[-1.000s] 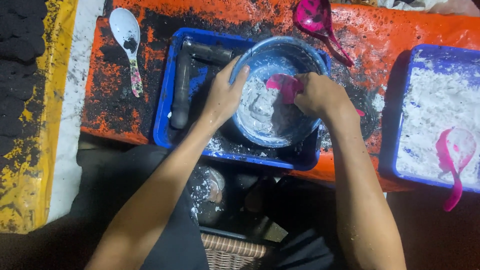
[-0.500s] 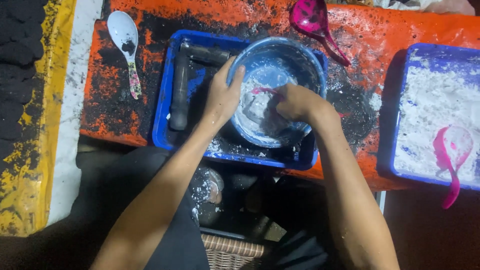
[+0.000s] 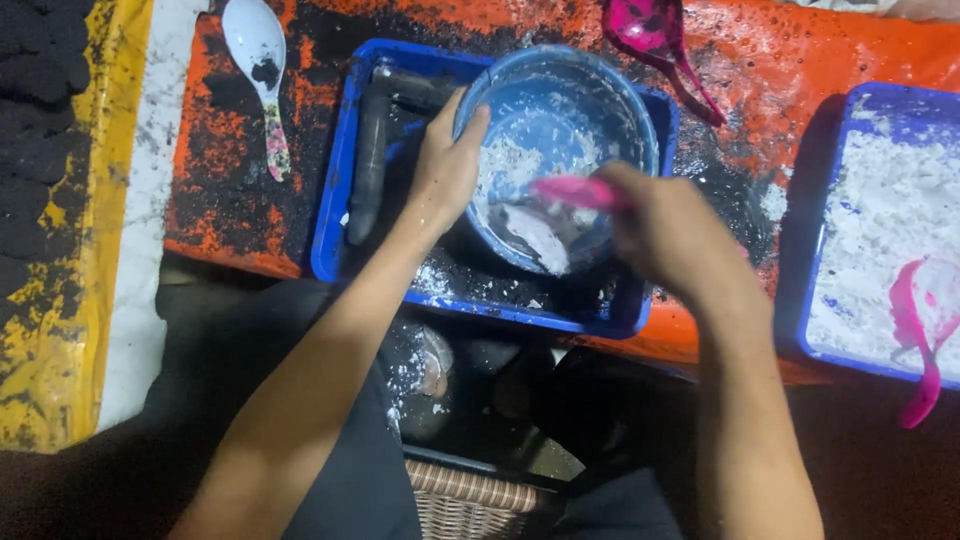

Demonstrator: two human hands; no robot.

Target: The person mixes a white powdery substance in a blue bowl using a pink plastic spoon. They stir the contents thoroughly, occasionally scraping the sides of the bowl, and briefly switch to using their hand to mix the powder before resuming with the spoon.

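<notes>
Right hand (image 3: 672,232) in a closed grip on a pink spoon (image 3: 570,190), blurred, its tip down in the blue bowl (image 3: 600,95) over white paste smeared with dark streaks. Left hand (image 3: 447,170) clamped on the bowl's near-left rim, thumb hooked over the edge. Bowl seated inside a blue tray (image 3: 335,215) dusted with black and white powder, dark rod-shaped pieces (image 3: 368,165) lying along its left side. Tray resting on an orange surface (image 3: 800,60) heavily smudged black. White spoon (image 3: 257,60) lying left of the tray; another pink scoop (image 3: 655,35) beyond the bowl. Second blue tray (image 3: 880,100) of white powder to the right, pink scoop (image 3: 920,320) in it.
</notes>
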